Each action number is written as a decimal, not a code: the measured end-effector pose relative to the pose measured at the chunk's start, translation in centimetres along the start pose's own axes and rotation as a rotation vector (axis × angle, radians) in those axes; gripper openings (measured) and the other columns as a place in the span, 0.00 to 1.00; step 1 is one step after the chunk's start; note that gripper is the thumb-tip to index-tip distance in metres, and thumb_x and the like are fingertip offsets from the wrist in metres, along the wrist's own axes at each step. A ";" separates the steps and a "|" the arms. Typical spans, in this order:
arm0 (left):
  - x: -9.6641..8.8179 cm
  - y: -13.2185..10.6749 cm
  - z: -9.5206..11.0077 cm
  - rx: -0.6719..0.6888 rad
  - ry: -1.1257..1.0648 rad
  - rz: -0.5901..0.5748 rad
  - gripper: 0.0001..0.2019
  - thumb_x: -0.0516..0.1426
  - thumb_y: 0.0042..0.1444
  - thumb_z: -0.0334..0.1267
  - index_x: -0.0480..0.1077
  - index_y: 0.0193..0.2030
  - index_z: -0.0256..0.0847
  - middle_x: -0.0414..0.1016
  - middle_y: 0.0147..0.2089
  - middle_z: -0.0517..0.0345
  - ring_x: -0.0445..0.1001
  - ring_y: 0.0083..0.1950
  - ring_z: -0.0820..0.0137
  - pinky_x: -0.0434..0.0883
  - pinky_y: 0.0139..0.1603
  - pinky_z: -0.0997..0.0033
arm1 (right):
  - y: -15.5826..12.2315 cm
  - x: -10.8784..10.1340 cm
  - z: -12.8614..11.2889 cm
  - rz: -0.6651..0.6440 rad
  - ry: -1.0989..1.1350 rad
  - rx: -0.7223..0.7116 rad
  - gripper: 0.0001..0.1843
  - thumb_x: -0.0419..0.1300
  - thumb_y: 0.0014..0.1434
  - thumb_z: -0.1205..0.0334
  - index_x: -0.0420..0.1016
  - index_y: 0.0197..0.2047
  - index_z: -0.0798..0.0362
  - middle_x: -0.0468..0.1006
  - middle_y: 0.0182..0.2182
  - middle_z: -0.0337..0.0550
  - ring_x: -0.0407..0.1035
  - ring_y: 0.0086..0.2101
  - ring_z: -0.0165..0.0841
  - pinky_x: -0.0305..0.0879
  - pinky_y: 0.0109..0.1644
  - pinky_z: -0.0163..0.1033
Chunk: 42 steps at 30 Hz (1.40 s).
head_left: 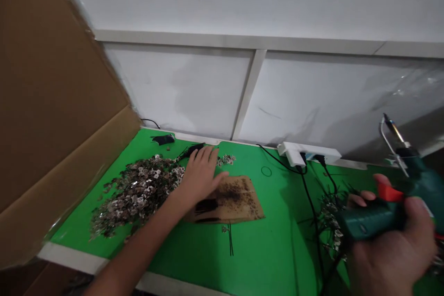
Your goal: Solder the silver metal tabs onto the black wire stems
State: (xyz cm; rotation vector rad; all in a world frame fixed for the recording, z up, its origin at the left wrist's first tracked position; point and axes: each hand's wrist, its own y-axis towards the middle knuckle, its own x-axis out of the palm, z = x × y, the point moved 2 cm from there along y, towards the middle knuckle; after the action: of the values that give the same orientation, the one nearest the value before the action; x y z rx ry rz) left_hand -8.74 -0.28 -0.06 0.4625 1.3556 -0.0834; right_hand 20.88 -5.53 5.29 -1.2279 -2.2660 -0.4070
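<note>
My right hand (395,249) is wrapped around the handle of a green soldering gun (371,222) with a red trigger; its metal tip points up and away from me. My left hand (201,171) reaches over the table with fingers stretched and thumb apart, just by a bundle of black wires (194,149). Whether the fingertips touch the wires cannot be made out. Beneath and beside that hand lies a scorched piece of cardboard (243,199). To its left spreads a large heap of small metal pieces (138,194), partly covered by my forearm.
A white power strip (326,151) with plugs and black cords sits along the wall. More metal pieces with wires (333,226) lie at right. Two thin black wires (231,240) rest near the front of the green tabletop (267,249). A tall cardboard sheet (62,78) stands at left.
</note>
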 end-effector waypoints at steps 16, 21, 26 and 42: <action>3.8 4.9 1.6 0.313 0.119 -0.188 0.23 0.50 0.70 0.51 0.68 0.57 0.32 0.70 0.56 0.41 0.65 0.56 0.52 0.64 0.54 0.56 | 0.3 -0.8 1.1 -0.002 -0.026 0.024 0.09 0.64 0.48 0.62 0.76 0.35 0.56 0.80 0.37 0.45 0.66 0.26 0.26 0.64 0.22 0.30; 4.1 4.0 2.4 0.379 0.096 -0.175 0.21 0.51 0.69 0.50 0.68 0.56 0.33 0.71 0.55 0.43 0.66 0.54 0.54 0.65 0.52 0.57 | 0.4 -0.8 1.1 -0.004 -0.043 0.020 0.10 0.64 0.48 0.63 0.76 0.35 0.58 0.79 0.38 0.48 0.66 0.26 0.27 0.63 0.22 0.32; 3.5 4.1 2.5 0.407 0.090 -0.158 0.21 0.49 0.70 0.50 0.67 0.57 0.33 0.72 0.55 0.44 0.67 0.54 0.55 0.65 0.52 0.58 | 0.4 -0.7 1.2 0.032 -0.035 0.028 0.08 0.64 0.48 0.64 0.75 0.33 0.58 0.79 0.36 0.48 0.66 0.26 0.28 0.62 0.22 0.31; 1.3 2.7 -1.2 0.282 0.120 -0.305 0.20 0.51 0.70 0.50 0.66 0.57 0.35 0.71 0.56 0.42 0.72 0.57 0.55 0.70 0.54 0.59 | 0.3 -0.9 1.2 0.007 0.020 0.022 0.08 0.64 0.51 0.62 0.74 0.33 0.57 0.80 0.37 0.46 0.67 0.24 0.25 0.64 0.23 0.29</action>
State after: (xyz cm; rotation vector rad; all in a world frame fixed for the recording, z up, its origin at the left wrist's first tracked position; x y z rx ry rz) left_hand -8.67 2.85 -0.75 0.4984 1.5324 -0.5097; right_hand 21.17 -5.42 3.80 -1.2148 -2.2431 -0.3891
